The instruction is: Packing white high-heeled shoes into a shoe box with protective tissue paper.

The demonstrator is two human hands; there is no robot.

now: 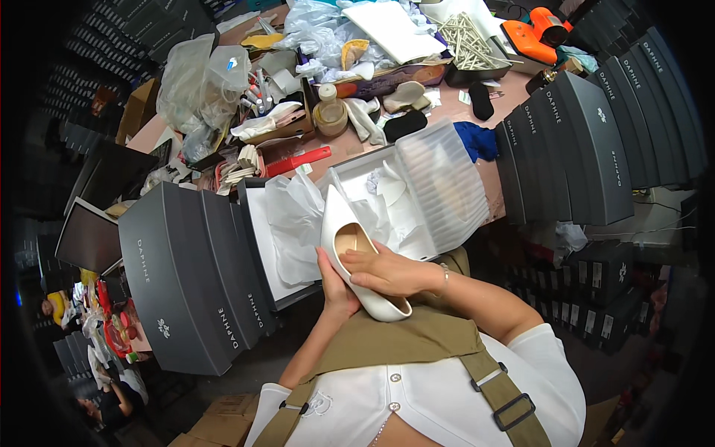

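Note:
A white pointed-toe shoe (334, 211) is tilted above my lap, its toe away from me and its beige lining showing. My left hand (337, 292) grips it from the left side and underneath. My right hand (395, 273) lies across the shoe's opening, fingers stretched out and reaching onto the lining. Just beyond the shoe is an open shoebox (259, 222) with crumpled white tissue paper (292, 208) in it. A translucent ribbed plastic sheet (445, 186) covers the box's right part. Beneath the shoe, an olive apron (402, 337) covers my lap.
Dark grey shoeboxes (175, 276) stand in a row at the left, and more shoeboxes (585, 149) line the right. Farther back are a red-handled tool (299, 160), a jar (330, 118), plastic bags (309, 30), a tray of thin sticks (473, 45) and an orange device (530, 43).

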